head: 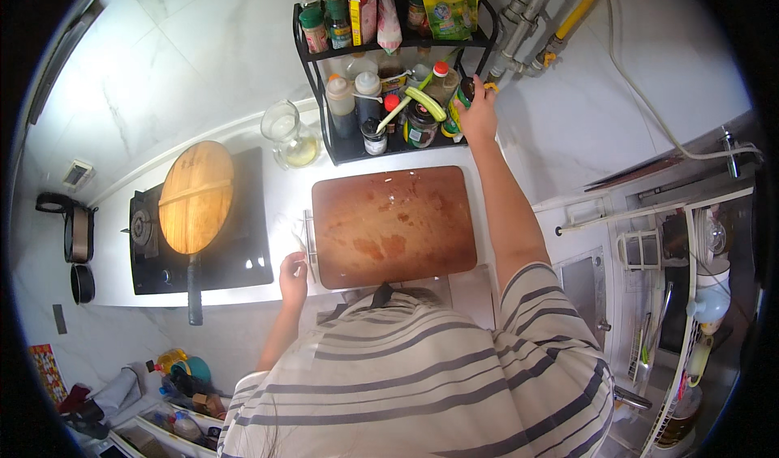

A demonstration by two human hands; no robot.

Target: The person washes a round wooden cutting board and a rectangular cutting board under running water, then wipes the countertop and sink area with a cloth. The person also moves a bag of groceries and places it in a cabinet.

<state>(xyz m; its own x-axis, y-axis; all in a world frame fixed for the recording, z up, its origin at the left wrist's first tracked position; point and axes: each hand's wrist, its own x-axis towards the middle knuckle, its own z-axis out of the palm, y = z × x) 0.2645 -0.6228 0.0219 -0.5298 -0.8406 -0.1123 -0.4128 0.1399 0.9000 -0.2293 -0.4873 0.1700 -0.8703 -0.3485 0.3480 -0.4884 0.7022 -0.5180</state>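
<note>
My right hand (479, 114) reaches to the right end of the lower shelf of a black spice rack (350, 154), its fingers on a green-and-yellow container (453, 119) with a dark lid. Beside it stand a glass jar with a dark lid (421, 126) and a red-capped bottle (442, 79); a light green spoon (426, 104) lies over the jars. My left hand (293, 275) is at the counter's front edge, left of a wooden cutting board (394, 227), fingers curled by a metal rack (309, 239); whether it holds anything cannot be told.
At left, a wok or pan with a wooden lid (198, 196) sits on a black gas hob (249, 227), its handle past the front edge. A glass pitcher (289, 135) stands behind the board. Pipes (523, 26) run up the wall right of the rack.
</note>
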